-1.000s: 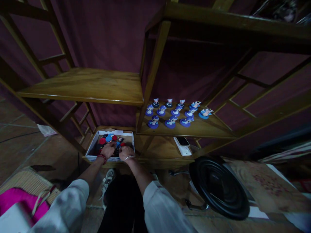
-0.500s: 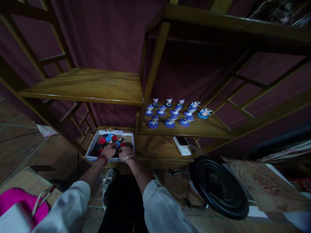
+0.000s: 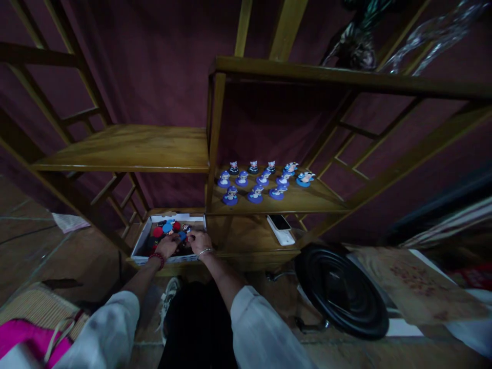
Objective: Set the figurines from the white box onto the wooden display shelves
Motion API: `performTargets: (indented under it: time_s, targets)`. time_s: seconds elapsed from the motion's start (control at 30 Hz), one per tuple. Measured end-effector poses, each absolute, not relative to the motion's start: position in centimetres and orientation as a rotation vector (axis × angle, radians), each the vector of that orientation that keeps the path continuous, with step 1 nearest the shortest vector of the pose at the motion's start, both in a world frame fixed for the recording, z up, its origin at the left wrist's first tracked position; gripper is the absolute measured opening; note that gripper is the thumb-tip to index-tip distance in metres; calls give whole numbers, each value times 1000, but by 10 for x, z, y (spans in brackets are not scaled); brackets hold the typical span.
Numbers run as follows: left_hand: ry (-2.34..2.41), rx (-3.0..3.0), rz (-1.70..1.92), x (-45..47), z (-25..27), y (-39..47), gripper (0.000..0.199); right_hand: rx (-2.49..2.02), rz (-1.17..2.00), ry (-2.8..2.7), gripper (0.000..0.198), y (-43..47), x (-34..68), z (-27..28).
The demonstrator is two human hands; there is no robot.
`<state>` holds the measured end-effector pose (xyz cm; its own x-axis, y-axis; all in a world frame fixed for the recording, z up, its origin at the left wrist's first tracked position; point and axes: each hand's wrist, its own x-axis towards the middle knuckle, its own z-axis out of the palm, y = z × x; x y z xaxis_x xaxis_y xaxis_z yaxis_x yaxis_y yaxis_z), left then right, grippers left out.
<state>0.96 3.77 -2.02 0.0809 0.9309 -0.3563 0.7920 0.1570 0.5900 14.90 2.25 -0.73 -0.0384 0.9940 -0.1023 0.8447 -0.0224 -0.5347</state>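
A shallow white cardboard box (image 3: 139, 247) on the lowest shelf holds several small figurines, with red, blue and dark round bases showing. My left hand (image 3: 168, 246), a red bead bracelet at its wrist, reaches into the box over its front edge. Its fingers curl down among the figurines, and what they hold, if anything, is hidden. To its right, my right hand (image 3: 200, 242), with a silver bracelet, is also in the box. Its thumb and fingers are drawn together near a blue base (image 3: 182, 235); I cannot make out what is between them.
On the shelf to the right, purple-based figurines (image 3: 255, 195) stand in rows with black- and blue-based ones. A phone (image 3: 280, 222) lies on a white object (image 3: 285, 238) on the lower shelf. A black round stool (image 3: 340, 292) stands front right; a wooden shelf (image 3: 126, 146) overhangs the box.
The camera view has shifted, so the shelves appear lower and further left. Both hands stay in the box; the right has drawn slightly away from the left.
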Motion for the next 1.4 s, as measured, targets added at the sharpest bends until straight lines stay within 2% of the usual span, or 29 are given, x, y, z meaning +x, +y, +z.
performTargets:
  time_s: [0.3, 0.67, 0.97, 1.17, 1.4]
  targets:
    - [1803, 1857, 191, 10, -17, 33, 36, -1880, 622, -1950, 24, 10, 154, -11]
    - [1798, 1927, 100, 10, -16, 30, 43, -2064, 503, -1932, 23, 14, 142, -16]
    - [1836, 1943, 123, 10, -15, 28, 35, -2046, 505, -1866, 22, 15, 141, -15]
    - [1868, 1911, 128, 11, -18, 27, 30, -1977, 609, -1751, 23, 19, 143, -16]
    - [1825, 1898, 182, 8, -18, 29, 29, -1677, 920, -1470, 23, 23, 141, -14]
